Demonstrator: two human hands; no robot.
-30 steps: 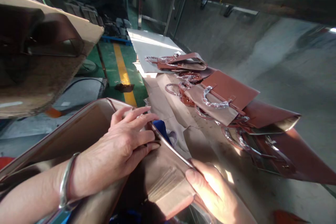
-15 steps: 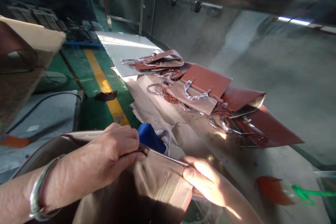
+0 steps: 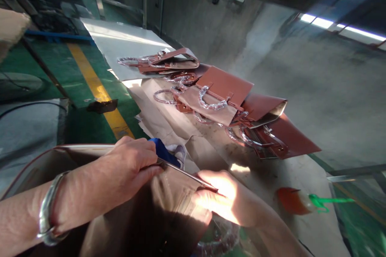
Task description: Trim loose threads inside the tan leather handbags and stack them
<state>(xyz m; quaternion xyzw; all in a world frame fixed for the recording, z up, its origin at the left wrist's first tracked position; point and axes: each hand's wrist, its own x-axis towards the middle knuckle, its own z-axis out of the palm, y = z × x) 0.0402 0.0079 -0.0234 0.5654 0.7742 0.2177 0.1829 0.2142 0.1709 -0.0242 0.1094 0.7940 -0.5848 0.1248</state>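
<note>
Left hand point(image 3: 129, 166): a second ago its fingers lay loosely spread over the rim; now they are curled in, pinching the edge against the thumb.
Right hand point(image 3: 224, 196): also gripping the edge, farther along to the right; thumb on the lining side, fingers on the outer side, most of their length hidden.
Open bag point(image 3: 170, 188): held in both hands low in the view, mouth gaping, tan lining showing, its rim point(image 3: 183, 173) pulled straight between the two grips.
Bracelet point(image 3: 48, 213): silver, around the left wrist.
Wrapped loop point(image 3: 221, 239): clear-covered, just below the right hand, partly cut off by the lower edge.
Bag pile point(image 3: 226, 82): reddish-brown bags overlapping beyond the hands, several handles point(image 3: 212, 102) in clear film.
White board point(image 3: 120, 46): under the farthest bag.
Shoe point(image 3: 180, 154): beside a blue piece point(image 3: 163, 150), just past the rim.
Container point(image 3: 292, 200): orange-red, lying right of the right hand, with a green part point(image 3: 328, 200) at one end.
Floor point(image 3: 126, 108): green, crossed by a yellow stripe point(image 3: 90, 80).
</note>
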